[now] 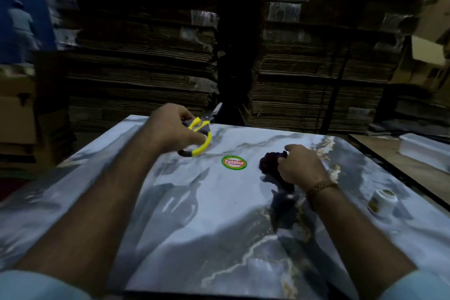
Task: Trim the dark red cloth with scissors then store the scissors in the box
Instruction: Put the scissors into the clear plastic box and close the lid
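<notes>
My left hand point(170, 129) grips the scissors point(201, 137) by their yellow and grey handles, above the far left part of the marbled tabletop point(207, 214); the blades point away, up and to the right. To the right, my right hand point(299, 165) is closed on the bunched dark red cloth point(270, 162), which rests on the table. Part of the cloth is hidden under the fingers. No box for the scissors can be told apart in view.
A round green and red sticker point(233, 162) lies between my hands. A small white jar point(382, 202) stands near the right edge. A second table with a white object point(423, 151) sits at right. Stacks of flattened cardboard point(146, 61) rise behind. A person point(22, 29) stands far left.
</notes>
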The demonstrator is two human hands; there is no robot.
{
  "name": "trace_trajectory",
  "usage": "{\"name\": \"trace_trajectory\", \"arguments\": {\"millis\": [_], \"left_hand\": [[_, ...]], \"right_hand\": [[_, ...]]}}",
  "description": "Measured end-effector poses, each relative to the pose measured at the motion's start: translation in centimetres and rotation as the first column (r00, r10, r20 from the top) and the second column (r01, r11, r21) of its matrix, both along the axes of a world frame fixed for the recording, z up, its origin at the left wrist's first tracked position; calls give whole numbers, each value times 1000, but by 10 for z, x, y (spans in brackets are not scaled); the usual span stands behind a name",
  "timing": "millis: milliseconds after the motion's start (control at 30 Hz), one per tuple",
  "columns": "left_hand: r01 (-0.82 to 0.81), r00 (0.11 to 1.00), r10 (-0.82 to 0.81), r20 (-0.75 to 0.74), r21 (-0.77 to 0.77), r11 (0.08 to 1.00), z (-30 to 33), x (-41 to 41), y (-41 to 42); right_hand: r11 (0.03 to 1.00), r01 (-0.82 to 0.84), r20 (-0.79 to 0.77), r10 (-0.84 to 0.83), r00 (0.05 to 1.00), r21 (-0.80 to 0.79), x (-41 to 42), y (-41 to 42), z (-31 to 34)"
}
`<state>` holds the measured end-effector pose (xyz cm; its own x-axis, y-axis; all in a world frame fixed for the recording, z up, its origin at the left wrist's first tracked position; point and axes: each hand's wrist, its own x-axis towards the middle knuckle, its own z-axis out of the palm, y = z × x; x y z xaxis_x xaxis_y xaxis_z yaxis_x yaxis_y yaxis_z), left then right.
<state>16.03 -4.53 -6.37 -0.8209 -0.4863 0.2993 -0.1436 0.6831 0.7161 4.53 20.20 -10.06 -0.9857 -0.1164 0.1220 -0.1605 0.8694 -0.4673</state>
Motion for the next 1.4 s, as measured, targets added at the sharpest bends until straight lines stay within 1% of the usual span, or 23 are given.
{"name": "trace_trajectory", "arguments": {"millis": [133, 200, 267, 333, 367, 500, 633, 733, 800, 867, 933, 967, 1000, 1033, 1133, 1200, 1400], "left_hand": [[-140, 989, 140, 41, -6, 990, 8, 57, -41], [-236, 964, 241, 112, -49, 970, 2, 79, -55], [-335, 916, 341, 210, -68, 940, -8, 91, -66], [-389, 871, 395, 291, -80, 918, -26, 86, -86], [-385, 865, 396, 308, -101, 918, -31, 83, -90], [-318, 826, 379, 416, -211, 924, -27, 93, -53], [-310, 745, 425, 515, -297, 903, -34, 82, -48], [-252, 712, 388, 585, -303, 919, -35, 74, -63], [-200, 748, 331, 576, -279, 939, -31, 73, -69], [-179, 813, 273, 514, -226, 958, -25, 74, -73], [-232, 884, 275, 377, -156, 960, -23, 76, -79], [-285, 905, 311, 291, -128, 950, -25, 78, -83], [-333, 906, 354, 234, -124, 935, -28, 81, -86], [-371, 891, 393, 225, -136, 919, -30, 83, -89], [-413, 833, 433, 344, -134, 901, -39, 86, -99], [-412, 828, 433, 355, -138, 901, -44, 87, -106], [-476, 841, 497, 216, -141, 868, -44, 96, -119]], "right_hand": [[988, 1, 31, -6, 999, 155, 40, -2, 2], [980, -48, 43, 41, 998, 193, 63, -9, 2], [973, -99, 27, 95, 995, 211, 83, -19, 2], [959, -147, 3, 151, 989, 242, 100, -30, 1], [953, -168, -13, 177, 984, 252, 108, -35, 1], [951, -211, -73, 233, 970, 227, 135, -48, 7], [937, -287, -111, 313, 943, 197, 152, -58, 9], [928, -330, -147, 356, 923, 175, 160, -69, 9], [923, -359, -173, 380, 909, 138, 164, -79, 6], [913, -396, -160, 407, 899, 97, 168, -90, 2], [902, -428, -99, 431, 897, 54, 172, -104, -6], [900, -434, -64, 435, 898, 39, 175, -112, -11], [899, -437, -36, 438, 898, 33, 178, -119, -16], [896, -443, -13, 444, 896, 29, 181, -127, -21], [904, -427, 29, 427, 904, -5, 192, -144, -33], [923, -384, 29, 384, 923, -4, 197, -150, -37], [964, -265, 42, 265, 963, 1, 202, -165, -44]]}}
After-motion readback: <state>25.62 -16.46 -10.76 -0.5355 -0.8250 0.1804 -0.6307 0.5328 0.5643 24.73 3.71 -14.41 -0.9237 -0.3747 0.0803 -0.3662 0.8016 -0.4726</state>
